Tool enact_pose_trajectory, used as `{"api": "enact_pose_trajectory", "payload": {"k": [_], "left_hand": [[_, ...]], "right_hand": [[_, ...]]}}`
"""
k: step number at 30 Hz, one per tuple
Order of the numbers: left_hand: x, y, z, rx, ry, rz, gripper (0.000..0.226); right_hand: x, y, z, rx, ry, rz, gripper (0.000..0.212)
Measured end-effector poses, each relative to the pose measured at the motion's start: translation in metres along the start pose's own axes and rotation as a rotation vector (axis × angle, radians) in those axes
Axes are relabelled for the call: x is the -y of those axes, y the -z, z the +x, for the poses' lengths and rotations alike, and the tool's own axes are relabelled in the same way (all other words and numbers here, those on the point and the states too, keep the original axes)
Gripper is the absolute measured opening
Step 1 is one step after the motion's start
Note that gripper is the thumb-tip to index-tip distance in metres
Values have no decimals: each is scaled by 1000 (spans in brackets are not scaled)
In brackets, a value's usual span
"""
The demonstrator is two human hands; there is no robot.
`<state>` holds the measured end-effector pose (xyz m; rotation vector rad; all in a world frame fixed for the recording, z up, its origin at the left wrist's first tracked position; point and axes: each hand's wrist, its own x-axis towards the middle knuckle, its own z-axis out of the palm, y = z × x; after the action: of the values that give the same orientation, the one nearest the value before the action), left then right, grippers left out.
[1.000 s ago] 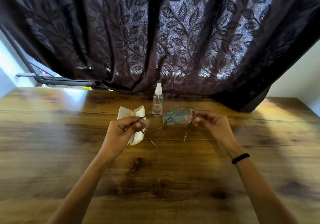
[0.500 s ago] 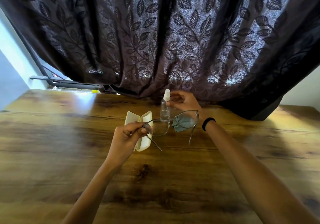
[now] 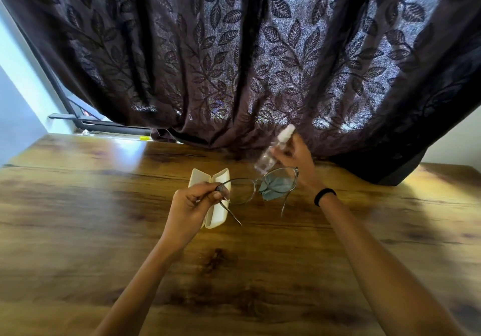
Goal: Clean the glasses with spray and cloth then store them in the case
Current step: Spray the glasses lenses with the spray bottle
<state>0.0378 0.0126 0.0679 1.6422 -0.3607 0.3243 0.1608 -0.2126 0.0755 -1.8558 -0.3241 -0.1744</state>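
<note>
My left hand [image 3: 192, 205] pinches the left corner of the thin-framed glasses [image 3: 256, 187], holding them level above the wooden table [image 3: 104, 231] with both temples hanging open. My right hand [image 3: 296, 164] grips the small clear spray bottle [image 3: 273, 151] with its white cap, lifted off the table and tilted, just behind the right lens. A grey-green cleaning cloth [image 3: 276, 187] lies on the table, seen through and under the right lens. The cream glasses case [image 3: 216, 200] lies open on the table, partly hidden by my left hand.
A dark leaf-patterned curtain [image 3: 247, 62] hangs along the table's far edge, right behind the bottle. A window frame and sill [image 3: 104, 127] show at the back left. A black band sits on my right wrist [image 3: 324, 195].
My right hand let go of the glasses, reached back to the spray bottle, gripped it and lifted it, tilted, off the table. My left hand kept holding the glasses.
</note>
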Motion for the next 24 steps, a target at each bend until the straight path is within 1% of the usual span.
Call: {"api": "enact_pose_trajectory", "payload": {"k": [2, 4, 6, 8, 10, 12, 14, 17, 19, 21, 24], "left_hand": [[-1, -4, 2, -9, -3, 14, 25], [0, -8, 4, -12, -8, 29, 20], [1, -13, 7, -16, -11, 50, 21], [2, -18, 11, -19, -14, 76, 28], [3, -25, 15, -19, -23, 115, 32], [5, -30, 19, -31, -48, 183, 32], [10, -35, 23, -38, -86, 273, 32], [15, -39, 27, -32, -90, 315, 27], [15, -42, 29, -26, -116, 348, 24], [15, -44, 29, -17, -153, 375, 26], [14, -44, 29, -21, -160, 379, 32]], "right_hand": [[8, 14, -9, -129, 60, 20, 45], [18, 32, -17, -278, 129, -36, 55], [28, 50, -28, -404, 196, -94, 59], [39, 63, -44, -493, 251, -149, 58], [48, 68, -62, -535, 291, -244, 59], [52, 63, -80, -488, 319, -332, 65], [54, 50, -97, -392, 335, -365, 68], [53, 25, -116, -253, 355, -344, 63], [50, 9, -125, -206, 362, -378, 61], [49, -2, -130, -155, 340, -387, 57], [50, -13, -131, -104, 302, -391, 53]]}}
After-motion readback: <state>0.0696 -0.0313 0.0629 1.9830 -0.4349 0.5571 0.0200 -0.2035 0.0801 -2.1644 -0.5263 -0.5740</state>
